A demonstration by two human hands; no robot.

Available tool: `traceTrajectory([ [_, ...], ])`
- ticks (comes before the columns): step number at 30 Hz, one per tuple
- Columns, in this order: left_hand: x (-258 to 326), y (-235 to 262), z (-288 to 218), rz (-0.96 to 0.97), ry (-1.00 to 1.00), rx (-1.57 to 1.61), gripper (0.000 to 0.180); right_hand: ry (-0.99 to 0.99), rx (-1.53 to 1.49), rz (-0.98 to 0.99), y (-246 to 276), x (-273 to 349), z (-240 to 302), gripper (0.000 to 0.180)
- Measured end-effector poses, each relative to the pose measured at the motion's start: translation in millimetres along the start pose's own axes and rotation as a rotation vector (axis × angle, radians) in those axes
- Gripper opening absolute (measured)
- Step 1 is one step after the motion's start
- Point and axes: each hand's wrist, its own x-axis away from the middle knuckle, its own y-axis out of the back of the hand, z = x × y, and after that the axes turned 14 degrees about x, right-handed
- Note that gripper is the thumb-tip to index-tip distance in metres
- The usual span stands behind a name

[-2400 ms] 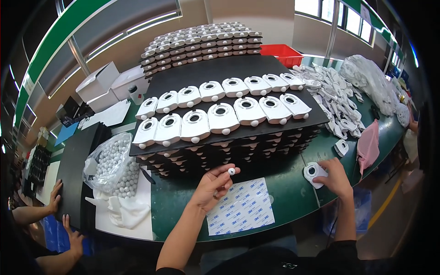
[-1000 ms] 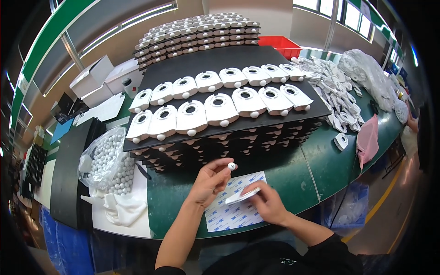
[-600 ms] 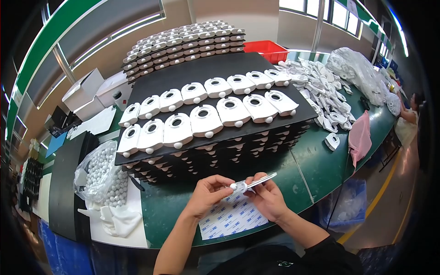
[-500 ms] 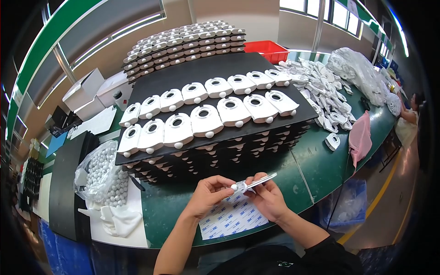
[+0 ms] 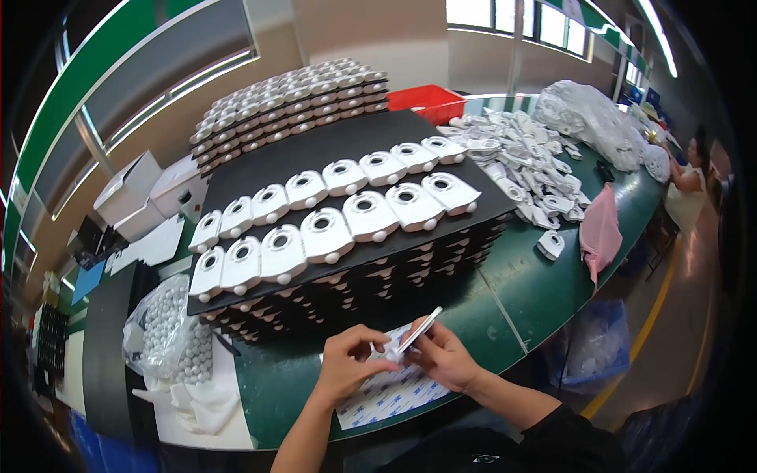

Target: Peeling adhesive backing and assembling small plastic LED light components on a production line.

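Observation:
Above the front edge of the table, my two hands meet at one white plastic piece (image 5: pixel 419 329). My right hand (image 5: pixel 448 360) is closed round it, and the flat piece is seen almost edge-on, tilted up to the right. At its lower end, the thumb and fingers of my left hand (image 5: pixel 351 366) pinch a small white ball (image 5: pixel 393 356); motion blurs the contact. Beneath the hands lies a white sheet with blue print (image 5: pixel 386 400). Beyond them, two rows of similar white pieces (image 5: pixel 322 226), each with a round hole and a ball, lie on a black board (image 5: pixel 260 185).
The board tops a tall stack. Farther back is another stack of filled boards (image 5: pixel 292 102). A bag of white balls (image 5: pixel 162 327) and a white cloth (image 5: pixel 193 406) sit left. Loose white pieces (image 5: pixel 524 162), a pink cloth (image 5: pixel 601 232) and a blue bin (image 5: pixel 595 343) are right.
My view has shifted, moving the scene in the picture. The white piece has turned steeper and more edge-on in my right hand, and my left fingers remain at its ball end.

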Motion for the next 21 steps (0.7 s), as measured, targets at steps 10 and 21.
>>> traceTrajectory([
  [10,5,-1,-5,0.101,-0.286,-0.171,0.05,0.23,0.475,0.247,-1,13,42,0.013],
  [21,52,154,-100,-0.995,-0.454,-0.411,0.027,0.691,1.057,-0.485,77,-42,221,0.033],
])
